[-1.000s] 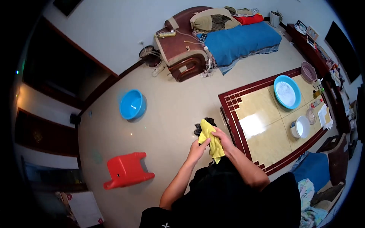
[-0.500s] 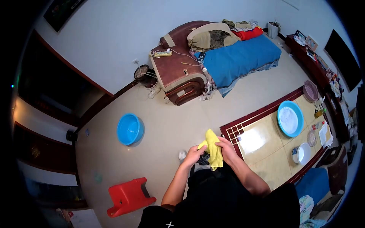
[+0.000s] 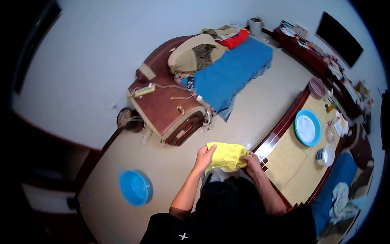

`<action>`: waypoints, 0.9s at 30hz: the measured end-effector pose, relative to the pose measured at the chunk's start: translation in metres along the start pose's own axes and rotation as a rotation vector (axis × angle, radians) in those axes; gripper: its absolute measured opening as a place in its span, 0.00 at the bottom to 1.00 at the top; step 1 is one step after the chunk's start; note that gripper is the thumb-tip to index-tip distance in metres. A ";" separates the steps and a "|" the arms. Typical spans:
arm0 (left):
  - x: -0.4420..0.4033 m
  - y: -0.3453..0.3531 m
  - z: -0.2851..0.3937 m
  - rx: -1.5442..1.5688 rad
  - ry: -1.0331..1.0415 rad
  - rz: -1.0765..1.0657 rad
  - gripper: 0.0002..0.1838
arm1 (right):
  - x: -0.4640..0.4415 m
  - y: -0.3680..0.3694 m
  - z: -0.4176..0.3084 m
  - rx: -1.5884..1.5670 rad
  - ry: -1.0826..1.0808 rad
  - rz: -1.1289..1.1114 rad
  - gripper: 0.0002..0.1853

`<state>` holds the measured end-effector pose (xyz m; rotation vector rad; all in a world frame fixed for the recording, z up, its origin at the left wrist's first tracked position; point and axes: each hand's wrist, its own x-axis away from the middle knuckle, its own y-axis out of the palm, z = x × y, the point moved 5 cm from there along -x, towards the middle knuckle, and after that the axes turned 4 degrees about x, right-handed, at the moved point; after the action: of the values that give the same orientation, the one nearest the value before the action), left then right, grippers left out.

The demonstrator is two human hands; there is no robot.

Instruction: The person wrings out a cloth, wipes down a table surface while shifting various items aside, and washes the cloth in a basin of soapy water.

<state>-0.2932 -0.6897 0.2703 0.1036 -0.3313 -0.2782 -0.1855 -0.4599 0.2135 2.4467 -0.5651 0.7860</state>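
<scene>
A yellow cloth (image 3: 227, 156) is stretched between my two hands in front of my body. My left hand (image 3: 204, 157) pinches its left end, thumb on top. At the other end, my right hand (image 3: 251, 161) grips the bunched edge of the cloth. The cloth is partly spread, with folds towards its right side. Below it, my dark clothing fills the bottom of the view.
A blue basin (image 3: 135, 188) stands on the floor at left. The tiled table (image 3: 286, 162) at right bears a blue basin of suds (image 3: 307, 127), a white bucket (image 3: 325, 155) and a purple basket (image 3: 317, 88). Ahead is a brown sofa (image 3: 170, 110) with a blue cover (image 3: 231, 77).
The cloth went from hanging bunched to being spread wider between my hands. My view has turned and moved closer to the sofa; the red stool has left the view.
</scene>
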 end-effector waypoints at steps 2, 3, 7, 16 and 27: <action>-0.037 -0.022 0.017 -0.081 -0.007 -0.056 0.19 | -0.018 0.024 -0.002 -0.035 -0.006 0.044 0.19; -0.060 -0.028 0.026 -0.114 -0.002 -0.085 0.19 | -0.013 0.042 -0.015 0.005 0.040 0.131 0.17; -0.130 -0.035 0.058 -0.165 0.032 -0.216 0.18 | -0.014 0.073 -0.046 0.028 -0.100 0.194 0.21; -0.188 0.063 0.059 -0.148 -0.127 -0.469 0.17 | -0.018 0.028 -0.079 -0.210 -0.164 0.497 0.16; -0.271 0.295 0.049 -0.521 0.060 -1.020 0.18 | -0.113 -0.119 -0.120 -0.676 -0.337 0.914 0.14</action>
<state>-0.4814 -0.3323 0.2765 -0.2470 -0.1116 -1.3564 -0.2575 -0.2713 0.1881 1.6202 -1.8029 0.3628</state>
